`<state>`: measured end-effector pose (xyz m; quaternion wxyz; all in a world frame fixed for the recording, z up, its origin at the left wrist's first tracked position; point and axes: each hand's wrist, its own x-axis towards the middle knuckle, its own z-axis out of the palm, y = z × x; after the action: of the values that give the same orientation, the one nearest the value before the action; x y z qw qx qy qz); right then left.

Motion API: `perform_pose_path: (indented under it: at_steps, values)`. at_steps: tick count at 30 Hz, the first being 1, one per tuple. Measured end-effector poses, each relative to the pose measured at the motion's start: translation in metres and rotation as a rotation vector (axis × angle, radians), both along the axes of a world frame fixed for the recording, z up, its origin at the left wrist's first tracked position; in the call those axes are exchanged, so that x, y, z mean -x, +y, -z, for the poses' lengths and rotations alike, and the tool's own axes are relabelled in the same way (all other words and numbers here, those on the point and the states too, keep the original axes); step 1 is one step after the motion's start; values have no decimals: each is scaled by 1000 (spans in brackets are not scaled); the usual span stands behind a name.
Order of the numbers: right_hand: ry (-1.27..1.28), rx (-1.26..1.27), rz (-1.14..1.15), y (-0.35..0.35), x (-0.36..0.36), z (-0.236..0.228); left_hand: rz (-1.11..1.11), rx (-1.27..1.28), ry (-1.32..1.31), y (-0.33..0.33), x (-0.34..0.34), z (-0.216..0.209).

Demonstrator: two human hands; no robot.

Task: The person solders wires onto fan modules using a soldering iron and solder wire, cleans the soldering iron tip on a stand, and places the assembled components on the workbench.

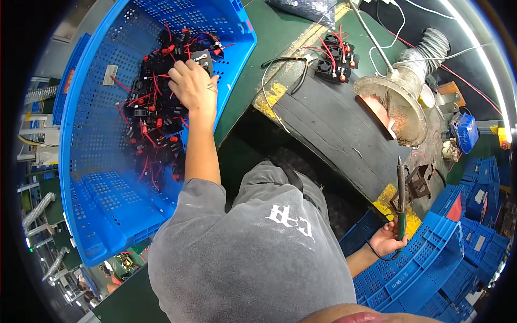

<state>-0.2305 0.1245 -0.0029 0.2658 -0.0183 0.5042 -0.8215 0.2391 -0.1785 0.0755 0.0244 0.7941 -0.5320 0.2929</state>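
My left hand [193, 85] reaches into a large blue perforated crate [91, 161] and closes on small black fan parts with red wires [153, 121] heaped inside it. My right hand [388, 238] is low at my right side, gripping a soldering iron [401, 196] by its green handle with the tip pointing up. My grey shirt fills the lower middle of the view.
On the dark work mat [334, 124] lie several black fans with red wires [336, 59] and a black cable. A metal fume-extraction funnel [398, 102] with a ribbed hose stands at the right. Blue crates [425, 264] are stacked at lower right.
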Motion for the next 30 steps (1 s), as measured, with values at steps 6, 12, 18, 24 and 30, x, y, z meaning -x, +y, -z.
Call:
perform_pose_path:
  at_steps: [6, 12, 18, 24, 30]
  values:
    - [22, 37, -41, -1, 1, 0, 72, 95, -4, 0, -2, 18]
    - [-3, 24, -36, 3, 3, -1, 158, 238, 142, 9, -10, 46]
    - [10, 15, -53, 5, 0, -4, 302, 363, 276, 9, -19, 50]
    - [-17, 60, -162, 18, 8, 3, 472, 396, 712, 6, -2, 26]
    - [12, 40, -103, 15, -2, -7, 910, 100, 819, 34, 47, -47]
